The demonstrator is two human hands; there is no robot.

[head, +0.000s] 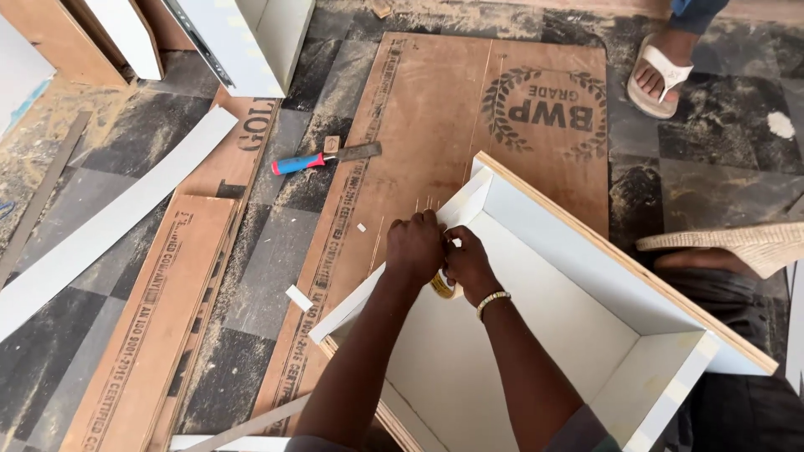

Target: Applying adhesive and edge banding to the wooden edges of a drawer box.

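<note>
**Hands at the corner of a white drawer box**

Both forearms come in from the bottom edge. Under them I see the open white laminated box with plywood edges, lying on a large brown plywood sheet on the dark floor. My left hand is closed on the box's near-left wall, close to the corner. My right hand, with a beaded bracelet, grips a small yellow tape roll just inside this wall. A blue-and-red handled chisel lies well apart.
</note>
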